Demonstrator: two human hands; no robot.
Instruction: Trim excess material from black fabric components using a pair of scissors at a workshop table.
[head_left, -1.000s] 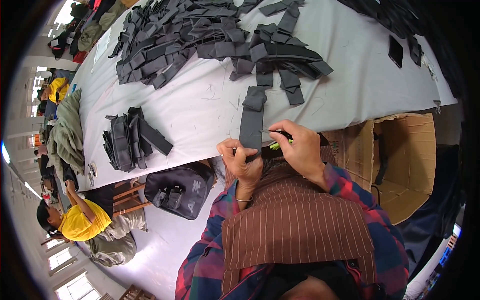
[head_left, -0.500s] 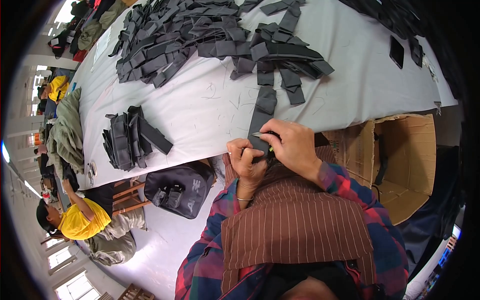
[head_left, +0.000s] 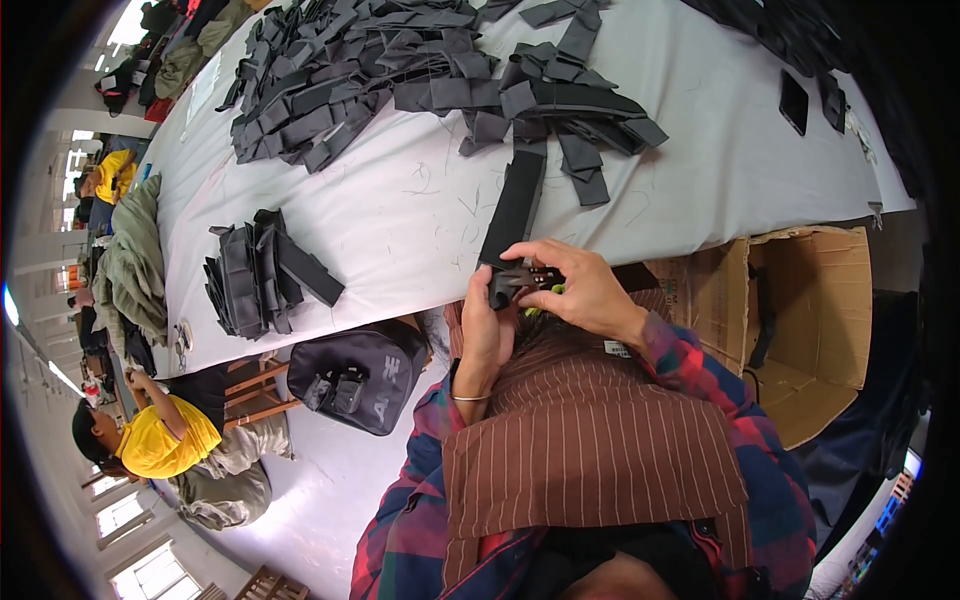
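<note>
We grip 1 dark strap [head_left: 512, 215] at the desk [head_left: 420, 200] edge, left hand [head_left: 487, 325] and right hand [head_left: 580, 290] fingers closed on its black buckle [head_left: 520, 280]; a small finished stack [head_left: 262, 275] lies left, the big pile [head_left: 400, 70] apparently remains.

cardboard box [head_left: 810, 330], black bag [head_left: 360, 375], fabric stack [head_left: 260, 275]

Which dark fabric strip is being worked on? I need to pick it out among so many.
Start at the grey table and go to its near edge. One long dark strip runs there alone from the big pile; unlike the others, both hands, left hand and right hand, hold its end.
</note>
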